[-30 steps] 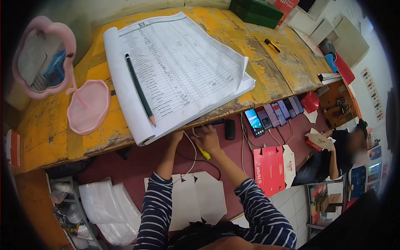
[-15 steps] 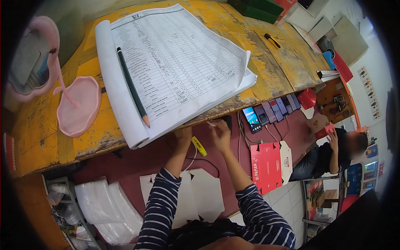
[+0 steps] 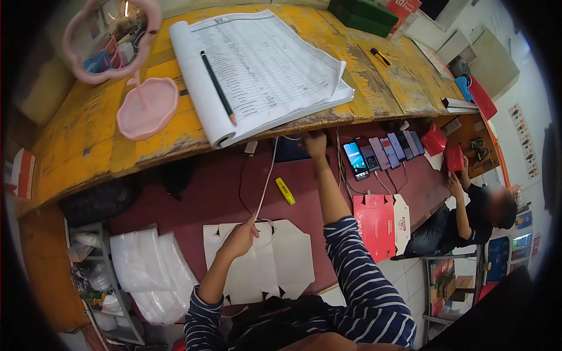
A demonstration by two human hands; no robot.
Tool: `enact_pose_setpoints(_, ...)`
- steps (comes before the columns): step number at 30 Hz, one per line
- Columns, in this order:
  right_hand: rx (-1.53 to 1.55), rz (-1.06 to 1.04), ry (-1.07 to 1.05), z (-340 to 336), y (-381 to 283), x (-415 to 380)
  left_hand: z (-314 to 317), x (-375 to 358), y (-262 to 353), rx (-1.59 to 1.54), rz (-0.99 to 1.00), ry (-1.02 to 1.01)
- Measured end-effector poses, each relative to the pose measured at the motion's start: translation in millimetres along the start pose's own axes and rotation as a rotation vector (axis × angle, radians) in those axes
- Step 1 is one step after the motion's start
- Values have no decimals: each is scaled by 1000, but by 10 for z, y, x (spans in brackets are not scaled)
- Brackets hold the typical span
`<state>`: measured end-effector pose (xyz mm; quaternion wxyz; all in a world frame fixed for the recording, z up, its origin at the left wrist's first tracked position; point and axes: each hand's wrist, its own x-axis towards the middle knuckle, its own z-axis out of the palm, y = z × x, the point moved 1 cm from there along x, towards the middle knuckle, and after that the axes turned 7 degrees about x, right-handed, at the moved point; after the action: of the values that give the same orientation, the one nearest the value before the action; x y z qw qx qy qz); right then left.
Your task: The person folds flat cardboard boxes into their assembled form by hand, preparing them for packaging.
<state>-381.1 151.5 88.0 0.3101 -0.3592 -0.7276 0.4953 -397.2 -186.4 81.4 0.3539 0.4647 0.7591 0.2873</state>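
Note:
My left hand (image 3: 239, 238) is closed on a thin white cable (image 3: 268, 181), over an unfolded white carton (image 3: 281, 263). The cable runs from my fingers up under the yellow shelf. My right hand (image 3: 316, 143) reaches to the shelf's front edge, beside a dark blue object (image 3: 291, 150); its fingertips are partly hidden and I cannot make out what they hold. A yellow highlighter (image 3: 285, 191) lies on the dark red table between my hands.
On the yellow shelf (image 3: 158, 140) lie a paper stack (image 3: 281, 70), a pencil and a pink mirror (image 3: 146, 108). Several phones (image 3: 377, 153) and a red carton (image 3: 373, 225) are at the right. A co-worker (image 3: 468, 216) sits there, holding a red box (image 3: 454, 158). Plastic bags (image 3: 146, 269) lie left.
My left hand has moved down toward me, drawing the cable out straight. My right hand has moved up to the shelf edge. The view has shifted, and the co-worker's box is lower.

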Motion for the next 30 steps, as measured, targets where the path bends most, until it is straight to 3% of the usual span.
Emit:
enact_pose_setpoints(1,2,-7,-4,94,-32,-52,-18,-103,43,-26,16,10)
enact_pose_setpoints(3,543,56,53,248,-68,-188,-25,-276,125,-50,36,26)
enact_pose_setpoints(5,522,50,54,407,176,-282,-3,-416,241,-148,116,9)
enact_pose_setpoints(7,474,367,21,542,245,-433,-26,-491,467,-197,132,-21)
enact_pose_setpoints(8,476,359,22,531,188,-521,-10,-504,526,-203,131,-50)
enact_pose_setpoints(10,1468,694,-318,467,-209,-796,13,-495,573,-220,111,-90)
enact_pose_setpoints(11,1469,684,-318,448,-146,-793,17,-474,560,-215,120,-88)
enact_pose_setpoints(13,1806,699,-426,454,153,-728,19,-469,475,-294,-66,-157)
enact_pose_setpoints(15,1694,668,-358,404,324,-693,-9,-418,337,-298,-126,-182)
enact_pose_setpoints(17,1766,560,-164,299,392,-715,72,-207,24,176,-33,-25)
enact_pose_setpoints(18,1693,625,15,262,233,-775,31,-100,36,280,-70,71)
enact_pose_setpoints(20,1615,658,20,282,411,-734,-166,274,158,321,-54,211)
enact_pose_setpoints(22,1423,645,-35,340,536,-705,-333,714,348,329,94,408)
enact_pose_setpoints(24,1355,633,-100,365,511,-712,-482,1206,511,532,188,475)
enact_pose_setpoints(27,1212,612,-138,396,342,-766,-520,1840,494,513,302,337)
enact_pose_setpoints(30,806,540,23,375,357,-784,-437,2104,357,429,282,233)
